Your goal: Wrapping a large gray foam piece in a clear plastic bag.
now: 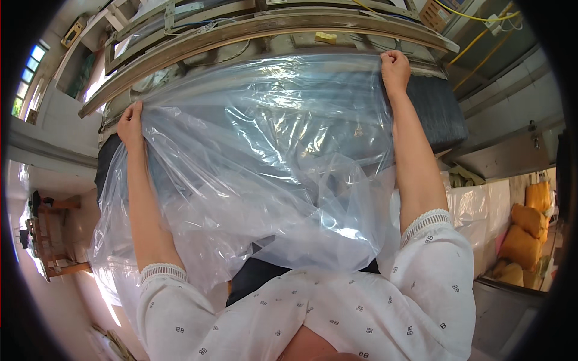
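A large clear plastic bag (265, 168) is stretched wide in front of me, over a dark blue-grey padded slab (436, 111) that shows through it. My left hand (130, 123) grips the bag's upper left edge. Higher up, my right hand (394, 66) is closed on its upper right edge. Both arms reach forward in white patterned sleeves. The lower part of the bag hangs crumpled against my chest.
A long wooden and metal frame (271, 27) runs across behind the slab. Yellow cables (475, 39) hang at the upper right. Orange-brown stuffed sacks (530, 222) and a white sheet (481, 210) sit at the right. A wooden stool (51, 240) stands at the left.
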Motion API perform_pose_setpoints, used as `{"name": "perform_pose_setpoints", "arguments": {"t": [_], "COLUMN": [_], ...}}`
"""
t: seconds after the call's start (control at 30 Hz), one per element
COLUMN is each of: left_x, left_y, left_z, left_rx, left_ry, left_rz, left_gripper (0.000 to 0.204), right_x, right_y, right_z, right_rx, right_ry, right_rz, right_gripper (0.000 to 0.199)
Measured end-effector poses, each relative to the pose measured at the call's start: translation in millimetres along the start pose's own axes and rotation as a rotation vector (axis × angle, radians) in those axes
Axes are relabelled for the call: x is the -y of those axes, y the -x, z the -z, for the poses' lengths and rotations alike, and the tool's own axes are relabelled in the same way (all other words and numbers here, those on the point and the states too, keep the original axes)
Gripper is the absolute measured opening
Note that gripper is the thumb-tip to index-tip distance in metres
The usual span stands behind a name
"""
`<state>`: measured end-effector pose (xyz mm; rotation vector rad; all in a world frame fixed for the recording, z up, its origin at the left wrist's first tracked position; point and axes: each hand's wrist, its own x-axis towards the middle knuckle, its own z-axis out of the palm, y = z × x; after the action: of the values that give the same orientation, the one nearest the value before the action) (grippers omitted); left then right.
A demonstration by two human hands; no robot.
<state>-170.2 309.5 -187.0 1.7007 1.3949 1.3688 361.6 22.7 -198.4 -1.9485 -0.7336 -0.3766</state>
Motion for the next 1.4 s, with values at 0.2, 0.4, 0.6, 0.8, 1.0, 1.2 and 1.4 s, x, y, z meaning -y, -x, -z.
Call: {"name": "perform_pose_setpoints", "arguments": {"t": [0.2,0.4,0.6,0.8,1.0,1.2,1.4], "left_x": [-2,19,2,17,8,-16,-1], "left_y": [-12,-25,-9,-12,0,48,62], "left_z": [-5,11,16,20,53,72,60], "left_rx": [-0.053,-0.031,0.091,0.059,0.190,0.380,0.331], "left_ry": [-0.241,-0.316,0.075,0.093,-0.404,-0.176,-0.351], "left_rz": [-0.030,-0.065,0.172,0.039,-0.293,-0.171,-0.373], "left_gripper": [0.037,0.037,0.029,0.031,0.035,0.024,0.028], "right_x": [12,16,17,17,16,35,-14], "right_y": [4,2,-1,-3,19,93,109], "right_z": [2,-1,4,2,29,114,188], "right_rx": [-0.085,-0.111,-0.193,-0.267,-0.233,0.344,0.126], "right_ry": [0.069,0.121,-0.001,-0.068,-0.049,0.239,0.288], "right_rz": [0.008,-0.086,-0.132,-0.181,-0.014,0.445,0.499], "right_gripper": [0.024,0.030,0.027,0.032,0.030,0.025,0.023]}}
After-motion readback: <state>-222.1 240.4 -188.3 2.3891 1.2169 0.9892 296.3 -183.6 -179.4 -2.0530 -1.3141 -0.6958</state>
